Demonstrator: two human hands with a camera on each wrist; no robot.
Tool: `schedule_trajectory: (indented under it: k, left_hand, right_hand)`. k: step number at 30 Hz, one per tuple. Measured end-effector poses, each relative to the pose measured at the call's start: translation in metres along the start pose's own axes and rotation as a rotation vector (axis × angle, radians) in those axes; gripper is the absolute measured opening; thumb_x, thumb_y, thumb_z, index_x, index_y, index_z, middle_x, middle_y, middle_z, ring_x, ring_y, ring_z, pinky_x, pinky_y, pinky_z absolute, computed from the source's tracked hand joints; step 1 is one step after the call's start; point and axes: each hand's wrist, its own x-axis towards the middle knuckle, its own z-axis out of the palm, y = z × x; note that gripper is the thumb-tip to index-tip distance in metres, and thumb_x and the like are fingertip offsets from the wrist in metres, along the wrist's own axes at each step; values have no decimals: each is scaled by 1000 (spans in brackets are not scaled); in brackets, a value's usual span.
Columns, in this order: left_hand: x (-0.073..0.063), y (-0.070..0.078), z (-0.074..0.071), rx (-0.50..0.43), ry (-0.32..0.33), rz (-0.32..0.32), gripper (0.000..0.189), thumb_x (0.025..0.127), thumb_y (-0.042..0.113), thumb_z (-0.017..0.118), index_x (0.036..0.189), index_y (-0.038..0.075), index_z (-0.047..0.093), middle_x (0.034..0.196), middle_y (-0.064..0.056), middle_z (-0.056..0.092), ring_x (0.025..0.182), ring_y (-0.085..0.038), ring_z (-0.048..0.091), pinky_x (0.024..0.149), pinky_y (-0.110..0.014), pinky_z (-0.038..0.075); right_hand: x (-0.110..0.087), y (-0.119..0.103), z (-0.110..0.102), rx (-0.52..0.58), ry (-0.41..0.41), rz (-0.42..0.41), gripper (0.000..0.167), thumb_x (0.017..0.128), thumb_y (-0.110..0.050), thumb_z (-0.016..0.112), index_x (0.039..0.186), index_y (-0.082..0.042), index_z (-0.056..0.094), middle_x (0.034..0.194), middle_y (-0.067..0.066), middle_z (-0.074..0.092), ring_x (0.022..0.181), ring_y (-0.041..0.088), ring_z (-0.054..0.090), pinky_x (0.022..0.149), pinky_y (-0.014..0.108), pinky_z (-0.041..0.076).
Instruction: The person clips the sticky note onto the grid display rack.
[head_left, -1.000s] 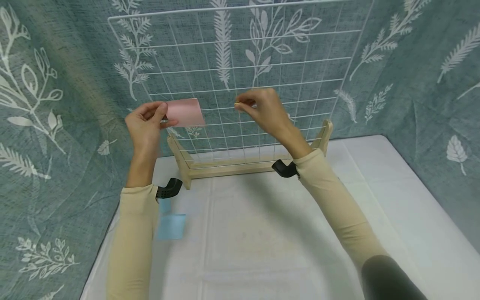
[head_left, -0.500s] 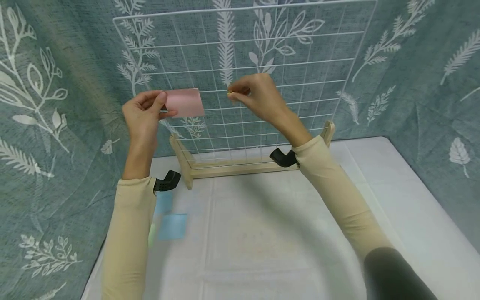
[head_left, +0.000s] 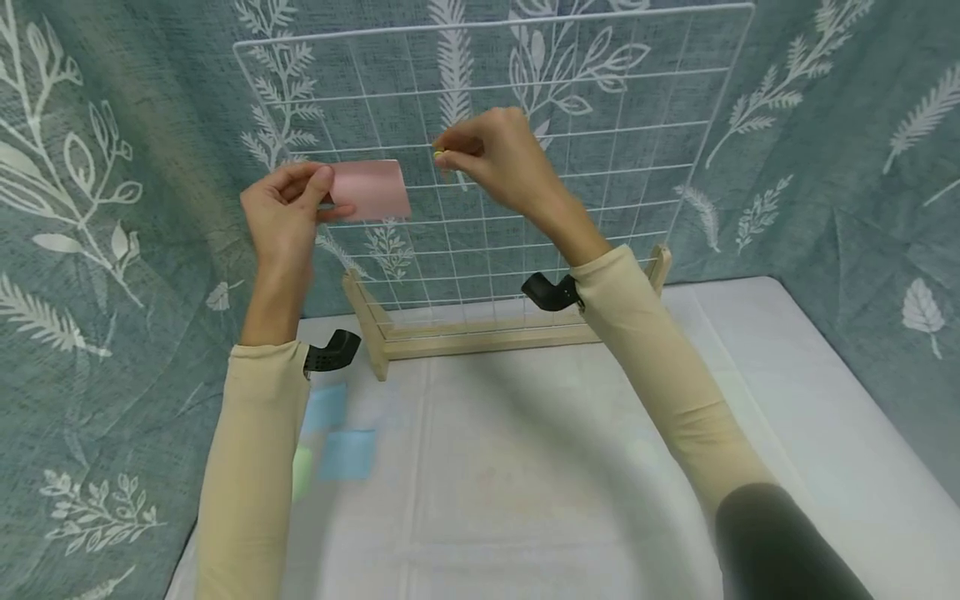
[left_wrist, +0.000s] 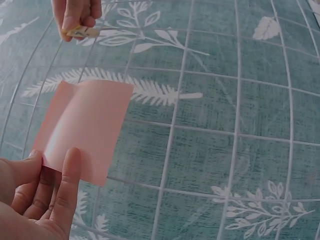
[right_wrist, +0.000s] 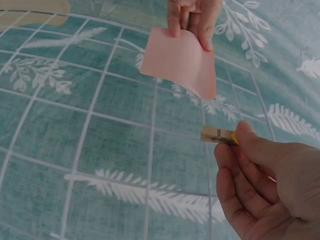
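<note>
My left hand (head_left: 281, 204) pinches a pink paper note (head_left: 371, 190) by its left edge, holding it up in front of the white wire grid (head_left: 487, 221). In the left wrist view the note (left_wrist: 85, 130) is slightly bowed, with fingers on both its faces. To the right of the note and a little higher, my right hand (head_left: 498, 158) pinches a small wooden clothespin. The right wrist view shows this clothespin (right_wrist: 218, 134) with a yellow patch near the fingertips and its free end pointing away from the hand. Clothespin and note are apart.
The grid stands in a wooden base (head_left: 480, 340) on a white-covered table (head_left: 525, 500). Blue paper notes (head_left: 348, 454) and a green one (head_left: 302, 472) lie on the table's left, partly behind the left sleeve. A green leaf-patterned curtain (head_left: 825, 167) hangs behind and at the sides.
Both hands have risen along the grid. The right hand with the clothespin has also moved left, closer to the pink note. More of the blue and green notes now shows.
</note>
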Motion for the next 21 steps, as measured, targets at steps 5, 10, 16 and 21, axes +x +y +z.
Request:
schedule_trajectory:
  k: [5,10,16,21]
  left_hand:
    - [6,8,-4,-51,35,10,18,84,6,75,97,-6,71,85,-15,65,70,-21,63,59,-29,63]
    - [12,16,-5,-78,44,0,20,83,4,76,98,-7,71,89,-15,66,71,-22,67,58,-29,63]
    - [19,25,-1,-98,27,14,22,82,5,78,98,-9,71,86,-16,65,67,-22,68,58,-30,63]
    - [24,32,3,-96,0,16,24,81,5,78,99,-10,71,86,-16,66,70,-24,66,60,-32,63]
  right_hand:
    - [13,-11,-5,-34,8,-30,20,93,-13,68,104,2,74,100,11,74,84,15,71,79,16,57]
    - [26,-23,-13,-61,34,-78,20,94,-13,68,105,2,74,98,11,74,82,12,70,79,14,56]
    - [38,-36,-19,-107,34,-90,22,95,-16,66,107,0,74,98,7,74,85,8,68,81,10,53]
    - [48,-43,-20,-120,45,-99,21,96,-17,65,107,-1,75,98,6,74,86,7,68,81,9,53]
